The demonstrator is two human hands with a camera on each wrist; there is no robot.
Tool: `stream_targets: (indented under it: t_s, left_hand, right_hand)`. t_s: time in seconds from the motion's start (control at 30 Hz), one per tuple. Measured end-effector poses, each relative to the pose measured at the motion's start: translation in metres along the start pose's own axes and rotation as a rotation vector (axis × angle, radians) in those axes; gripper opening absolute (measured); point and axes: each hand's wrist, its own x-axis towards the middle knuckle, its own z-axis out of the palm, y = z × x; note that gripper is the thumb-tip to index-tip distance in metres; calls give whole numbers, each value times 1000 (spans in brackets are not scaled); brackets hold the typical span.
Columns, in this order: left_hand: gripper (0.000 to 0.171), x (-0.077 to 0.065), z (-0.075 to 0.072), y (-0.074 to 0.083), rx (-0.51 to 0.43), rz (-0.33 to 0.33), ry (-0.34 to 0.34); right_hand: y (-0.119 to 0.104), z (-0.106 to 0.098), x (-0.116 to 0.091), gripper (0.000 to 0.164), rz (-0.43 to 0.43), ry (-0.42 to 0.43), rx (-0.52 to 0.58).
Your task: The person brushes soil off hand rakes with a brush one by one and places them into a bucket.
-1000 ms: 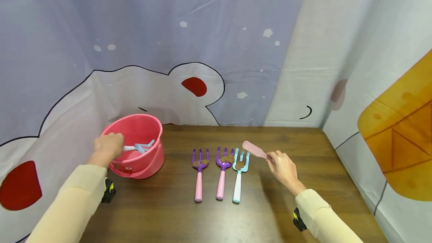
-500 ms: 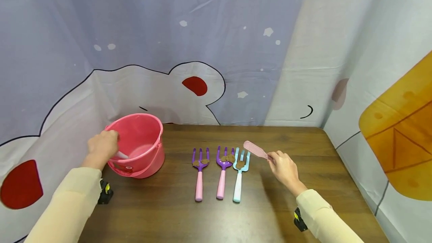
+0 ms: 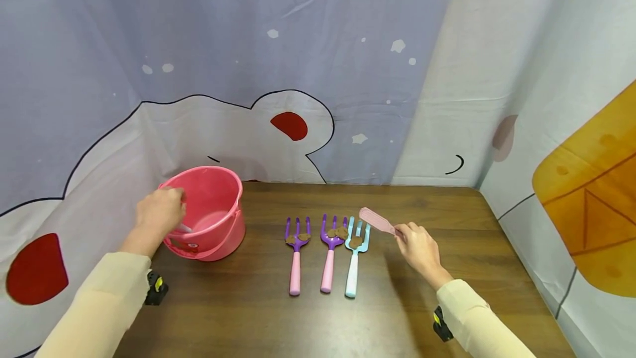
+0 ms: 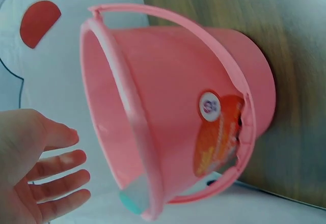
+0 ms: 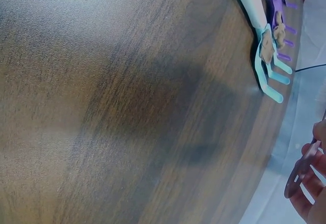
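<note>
My left hand point(image 3: 161, 214) hovers over the near rim of a pink bucket point(image 3: 233, 233), holding nothing; the left wrist view shows its fingers point(image 4: 63, 183) apart from the bucket. Inside the bucket leans a garden fork, whose pale handle with teal end point(image 4: 136, 196) shows at the rim; its tines are hidden. My right hand point(image 3: 417, 247) grips the narrow end of a flat pale pink paddle-shaped tool point(image 3: 376, 220), held above the table. To its left lie two purple hand forks with pink handles point(image 3: 295, 272) point(image 3: 327, 270) and a light-blue hand fork point(image 3: 351, 275).
Brown clumps point(image 3: 338, 232) cling to the forks on the wooden table point(image 3: 248, 303). A printed curtain point(image 3: 367, 98) hangs along the back and sides. The bucket's handle point(image 4: 224, 56) hangs down its outside.
My left hand has lowered a light-blue garden fork into the bucket and let go; the fork's tines have dropped out of sight. The right hand has hardly moved.
</note>
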Motion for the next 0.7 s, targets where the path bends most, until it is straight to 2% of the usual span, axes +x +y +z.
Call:
stream_targets:
  t_s: [0.1, 0.33, 0.5, 0.7]
  left_hand:
    - [20, -2, -2, 10, 10, 28, 32]
    - [20, -6, -2, 33, 39, 154, 112]
    - [19, -9, -1, 48, 21, 177, 132]
    - [29, -13, 5, 68, 21, 232, 167]
  right_hand:
    - [0, 0, 0, 20, 1, -5, 0]
    - [-2, -2, 2, 19, 3, -4, 5]
    - [-2, -2, 3, 19, -5, 0, 10]
    - [-3, -1, 4, 18, -9, 8, 10]
